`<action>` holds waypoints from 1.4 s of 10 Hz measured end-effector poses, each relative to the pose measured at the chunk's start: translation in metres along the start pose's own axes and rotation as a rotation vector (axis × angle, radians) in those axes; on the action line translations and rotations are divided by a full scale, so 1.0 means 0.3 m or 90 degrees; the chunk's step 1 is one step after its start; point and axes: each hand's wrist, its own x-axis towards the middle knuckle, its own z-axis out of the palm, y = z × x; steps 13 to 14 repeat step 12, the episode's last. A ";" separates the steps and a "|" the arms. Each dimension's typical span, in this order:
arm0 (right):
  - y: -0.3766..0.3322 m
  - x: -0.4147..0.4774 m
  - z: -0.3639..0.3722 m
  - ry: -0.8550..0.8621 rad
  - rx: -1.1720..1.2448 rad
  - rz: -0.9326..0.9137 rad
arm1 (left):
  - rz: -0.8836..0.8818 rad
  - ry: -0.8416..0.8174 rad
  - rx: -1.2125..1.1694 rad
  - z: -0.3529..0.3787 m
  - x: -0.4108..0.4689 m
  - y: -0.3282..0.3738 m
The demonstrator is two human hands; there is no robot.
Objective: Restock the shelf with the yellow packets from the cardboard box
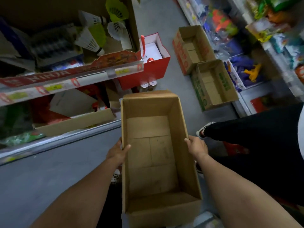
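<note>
Locate the cardboard box nearest the camera, held above the floor with its top open. Note the left hand gripping the left wall, thumb hooked inside and fingers outside. Note the right hand gripping the right wall, thumb at the rim and fingers hidden behind the cardboard. Check the interior: bare bottom flaps only, no yellow packets inside. Judge the unloading as complete on that evidence.

Look left to the shelf, just beside the box: price rails, a torn carton of shuttlecocks above, a flat carton below. Do not expect to confirm the yellow packets there, with none identifiable among the dim, blurred stock. Record their present place as not determinable.

Farther on, note a red gift bag on the floor and two open, empty cartons along the opposite racking. At right, note another person's dark trouser leg.

Remaining work, as a judgement only: dispose of the empty box, possibly beside the other empties.
</note>
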 end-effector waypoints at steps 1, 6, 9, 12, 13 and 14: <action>0.027 0.086 -0.016 -0.001 -0.020 -0.030 | -0.005 0.041 0.003 0.078 0.010 0.027; 0.102 0.252 -0.004 -0.017 -0.061 -0.071 | -0.063 0.066 -0.048 0.193 0.048 0.055; 0.048 0.251 0.034 -0.154 -0.048 -0.047 | -0.119 0.098 -0.067 0.237 0.034 0.130; -0.006 0.186 -0.010 -0.141 -0.080 -0.088 | -0.042 0.110 -0.072 0.197 -0.065 0.212; -0.006 0.186 -0.010 -0.141 -0.080 -0.088 | -0.042 0.110 -0.072 0.197 -0.065 0.212; -0.006 0.186 -0.010 -0.141 -0.080 -0.088 | -0.042 0.110 -0.072 0.197 -0.065 0.212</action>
